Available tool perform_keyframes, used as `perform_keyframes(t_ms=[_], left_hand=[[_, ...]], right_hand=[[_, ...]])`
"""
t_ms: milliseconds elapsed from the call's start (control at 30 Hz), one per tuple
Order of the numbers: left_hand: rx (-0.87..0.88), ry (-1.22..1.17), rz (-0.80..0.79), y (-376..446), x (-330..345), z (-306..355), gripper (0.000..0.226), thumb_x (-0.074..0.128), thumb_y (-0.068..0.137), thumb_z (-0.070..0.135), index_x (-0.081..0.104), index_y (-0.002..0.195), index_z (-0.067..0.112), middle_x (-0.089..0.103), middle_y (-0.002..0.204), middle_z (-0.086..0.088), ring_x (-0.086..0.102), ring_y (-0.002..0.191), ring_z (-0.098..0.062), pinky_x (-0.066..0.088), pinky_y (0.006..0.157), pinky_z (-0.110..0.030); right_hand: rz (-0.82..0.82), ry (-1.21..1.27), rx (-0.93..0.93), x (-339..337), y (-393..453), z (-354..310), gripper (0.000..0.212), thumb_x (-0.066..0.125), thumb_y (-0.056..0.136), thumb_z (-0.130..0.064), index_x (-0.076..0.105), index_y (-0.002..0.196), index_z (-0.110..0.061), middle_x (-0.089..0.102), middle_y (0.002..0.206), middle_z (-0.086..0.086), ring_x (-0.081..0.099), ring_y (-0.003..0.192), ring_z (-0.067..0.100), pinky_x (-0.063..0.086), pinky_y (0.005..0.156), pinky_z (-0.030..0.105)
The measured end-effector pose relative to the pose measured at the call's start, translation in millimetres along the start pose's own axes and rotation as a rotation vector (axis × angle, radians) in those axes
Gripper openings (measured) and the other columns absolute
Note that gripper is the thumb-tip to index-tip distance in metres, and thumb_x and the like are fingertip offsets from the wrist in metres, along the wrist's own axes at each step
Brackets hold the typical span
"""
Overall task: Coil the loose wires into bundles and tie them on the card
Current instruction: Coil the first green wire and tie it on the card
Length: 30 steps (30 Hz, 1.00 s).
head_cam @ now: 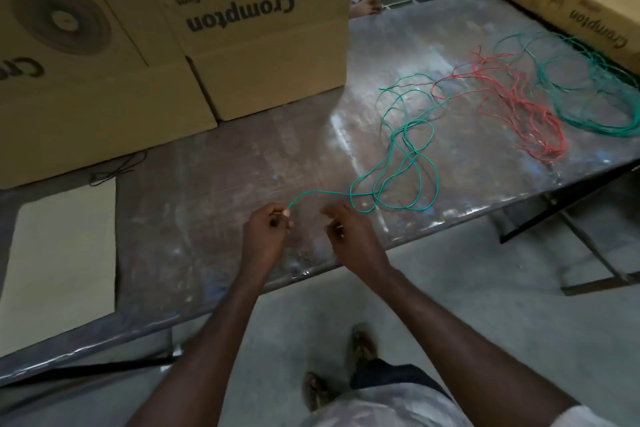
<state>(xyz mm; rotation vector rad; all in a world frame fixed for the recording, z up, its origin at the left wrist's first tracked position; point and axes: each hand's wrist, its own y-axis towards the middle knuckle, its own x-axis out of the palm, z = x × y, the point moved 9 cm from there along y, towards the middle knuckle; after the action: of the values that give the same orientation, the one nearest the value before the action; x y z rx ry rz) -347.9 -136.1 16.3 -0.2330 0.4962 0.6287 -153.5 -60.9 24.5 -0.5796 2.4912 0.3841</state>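
Note:
A loose green wire (394, 163) lies in wide loops across the middle of the metal table (214, 163). Its near end runs to my left hand (266, 236), which pinches it between thumb and fingers near the table's front edge. My right hand (349, 236) hovers just to the right with fingers half curled and nothing in it. A tangle of red wires (519, 107) lies further right, and a heap of green wires (595, 97) beyond it. A pale card (62, 260) lies flat at the table's left end.
Large cardboard fan boxes (173, 38) stand at the back left. A long flat box (568, 0) lies at the back right. A thin black cord (117, 166) pokes out by the boxes. The table's front edge runs diagonally, with concrete floor and my feet below.

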Motion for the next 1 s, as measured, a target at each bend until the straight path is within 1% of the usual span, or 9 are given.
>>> perform_keyframes(t_ms=[133, 200, 333, 500, 600, 700, 800, 933, 1000], left_hand=[[0.022, 0.161, 0.005, 11, 26, 0, 0.007, 0.074, 0.093, 0.015, 0.078, 0.088, 0.019, 0.076, 0.081, 0.004, 0.072, 0.082, -0.018, 0.049, 0.073, -0.029], [0.021, 0.243, 0.022, 15, 37, 2, 0.006, 0.076, 0.089, 0.019, 0.071, 0.086, 0.019, 0.075, 0.082, -0.002, 0.071, 0.081, -0.026, 0.045, 0.070, -0.030], [0.007, 0.284, 0.038, 26, 55, 7, 0.038, 0.081, 0.085, 0.017, 0.066, 0.121, 0.017, 0.065, 0.107, -0.015, 0.064, 0.101, -0.036, 0.049, 0.085, -0.039], [0.078, 0.304, 0.082, 15, 73, 35, 0.052, 0.080, 0.088, 0.023, 0.055, 0.134, 0.024, 0.056, 0.124, -0.008, 0.063, 0.107, -0.035, 0.053, 0.089, -0.044], [0.145, 0.396, 0.168, 13, 74, 53, 0.061, 0.080, 0.086, 0.025, 0.053, 0.140, 0.027, 0.050, 0.124, -0.008, 0.058, 0.112, -0.036, 0.053, 0.095, -0.049], [0.174, 0.461, 0.166, 15, 79, 66, 0.058, 0.080, 0.085, 0.025, 0.056, 0.138, 0.028, 0.049, 0.126, -0.008, 0.053, 0.115, -0.035, 0.050, 0.098, -0.051], [0.195, 0.443, 0.131, 15, 82, 73, 0.052, 0.078, 0.086, 0.022, 0.059, 0.134, 0.030, 0.052, 0.125, -0.006, 0.052, 0.117, -0.033, 0.048, 0.100, -0.050], [0.274, 0.347, 0.056, 19, 89, 82, 0.046, 0.075, 0.086, 0.015, 0.063, 0.128, 0.030, 0.060, 0.125, 0.001, 0.056, 0.119, -0.029, 0.048, 0.102, -0.053], [0.361, 0.273, -0.007, 17, 96, 96, 0.049, 0.074, 0.088, 0.012, 0.064, 0.134, 0.026, 0.061, 0.131, 0.003, 0.055, 0.123, -0.025, 0.046, 0.109, -0.047]], right_hand=[[0.070, -0.076, 0.126, -36, 6, 42, 0.038, 0.057, 0.083, 0.012, 0.077, 0.109, -0.007, 0.077, 0.105, 0.012, 0.073, 0.098, 0.031, 0.059, 0.091, 0.042], [0.116, -0.119, 0.173, -62, 10, 63, 0.035, 0.059, 0.082, 0.013, 0.077, 0.105, -0.007, 0.076, 0.103, 0.013, 0.072, 0.097, 0.033, 0.055, 0.090, 0.037], [0.185, -0.247, 0.262, -109, 18, 109, 0.040, 0.061, 0.078, 0.013, 0.065, 0.110, -0.010, 0.065, 0.108, 0.014, 0.064, 0.099, 0.036, 0.049, 0.086, 0.040], [0.021, -0.333, 0.342, -119, 25, 154, 0.059, 0.059, 0.075, 0.013, 0.065, 0.129, -0.009, 0.058, 0.127, 0.015, 0.063, 0.111, 0.038, 0.053, 0.099, 0.044], [-0.069, -0.344, 0.311, -107, 28, 168, 0.057, 0.061, 0.077, 0.009, 0.070, 0.129, -0.012, 0.057, 0.132, 0.010, 0.063, 0.118, 0.033, 0.053, 0.104, 0.042], [-0.105, -0.382, 0.333, -104, 33, 170, 0.030, 0.064, 0.083, -0.003, 0.075, 0.106, -0.019, 0.064, 0.110, 0.001, 0.068, 0.102, 0.029, 0.057, 0.088, 0.039], [-0.080, -0.485, 0.192, -107, 38, 151, 0.023, 0.067, 0.076, 0.001, 0.078, 0.091, -0.013, 0.068, 0.100, 0.006, 0.067, 0.094, 0.032, 0.057, 0.078, 0.038], [0.055, -0.580, 0.092, -117, 45, 114, 0.023, 0.067, 0.088, -0.006, 0.073, 0.104, -0.023, 0.069, 0.115, -0.001, 0.059, 0.103, 0.032, 0.051, 0.083, 0.041], [0.099, -0.600, 0.036, -111, 53, 88, 0.024, 0.067, 0.093, -0.013, 0.068, 0.110, -0.029, 0.070, 0.116, -0.006, 0.060, 0.108, 0.028, 0.046, 0.093, 0.044]])
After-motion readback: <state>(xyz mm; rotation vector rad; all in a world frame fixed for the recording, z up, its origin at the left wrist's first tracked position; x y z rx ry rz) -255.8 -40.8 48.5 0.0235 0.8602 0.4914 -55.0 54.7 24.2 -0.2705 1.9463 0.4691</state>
